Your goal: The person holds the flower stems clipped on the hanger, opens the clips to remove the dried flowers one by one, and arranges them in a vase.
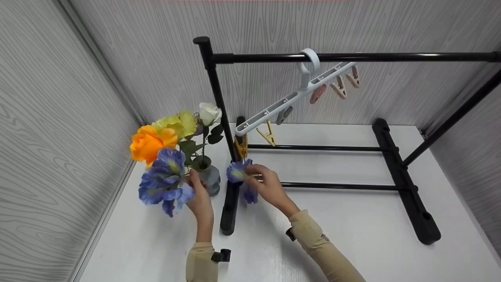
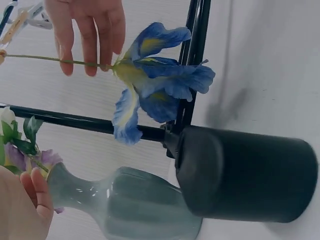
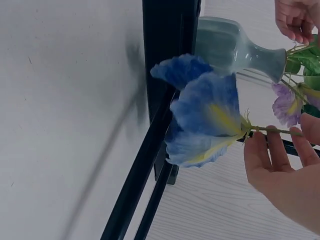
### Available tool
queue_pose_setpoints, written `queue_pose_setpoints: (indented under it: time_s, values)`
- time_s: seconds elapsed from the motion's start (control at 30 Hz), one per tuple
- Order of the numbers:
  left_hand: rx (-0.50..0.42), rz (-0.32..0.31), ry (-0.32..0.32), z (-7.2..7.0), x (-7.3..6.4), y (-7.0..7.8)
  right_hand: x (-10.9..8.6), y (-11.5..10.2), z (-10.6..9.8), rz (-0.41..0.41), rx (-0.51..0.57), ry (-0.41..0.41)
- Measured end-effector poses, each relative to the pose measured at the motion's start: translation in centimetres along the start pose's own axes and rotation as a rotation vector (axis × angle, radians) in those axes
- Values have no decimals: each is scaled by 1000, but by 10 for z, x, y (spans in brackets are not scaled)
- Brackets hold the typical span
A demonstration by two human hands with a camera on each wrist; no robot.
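In the head view my right hand [image 1: 270, 187] has thumb and fingers about the thin stem of a blue artificial iris [image 1: 236, 172]. This iris hangs head down below a yellow clip [image 1: 241, 147] at the hanger's near end. The right wrist view shows its blue and yellow petals [image 3: 207, 115] beside the black rack foot. My left hand [image 1: 200, 201] holds a larger blue-purple iris [image 1: 164, 182] just under its bloom, beside the vase; its fingertips are partly hidden. The grey-green vase [image 2: 145, 200] stands upright, with an orange rose [image 1: 150, 144], a yellow flower [image 1: 180, 124] and a white rose [image 1: 209, 113] above it.
A black rack [image 1: 274, 58] spans the table, its left foot [image 1: 230, 211] between vase and right hand. A white hanger [image 1: 289, 98] hooks over the top bar, carrying several clips such as a beige one [image 1: 339, 88]. Wood-grain panels [image 1: 54, 129] enclose the white table [image 1: 352, 219].
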State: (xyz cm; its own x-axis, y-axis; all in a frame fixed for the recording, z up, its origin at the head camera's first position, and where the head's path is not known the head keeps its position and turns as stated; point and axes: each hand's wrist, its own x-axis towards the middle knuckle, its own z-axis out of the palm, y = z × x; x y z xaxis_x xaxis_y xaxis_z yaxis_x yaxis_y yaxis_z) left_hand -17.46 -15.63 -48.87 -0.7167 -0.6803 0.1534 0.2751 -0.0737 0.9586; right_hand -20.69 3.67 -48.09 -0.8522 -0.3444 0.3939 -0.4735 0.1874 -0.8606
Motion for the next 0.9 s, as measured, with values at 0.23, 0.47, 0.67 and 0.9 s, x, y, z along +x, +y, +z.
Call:
queue_pose_setpoints:
  time_s: [0.23, 0.47, 0.67, 0.9]
  values:
    - [35, 58, -79, 8, -13, 3, -5, -5, -4, -26, -81, 54]
    - [125, 174, -318, 18, -46, -7, -15, -13, -7, -41, -60, 94]
    - [143, 304, -446, 28, -62, -16, -21, -14, -8, -22, -51, 156]
    - [208, 390, -464, 33, -71, -29, -22, -15, -9, -68, -107, 159]
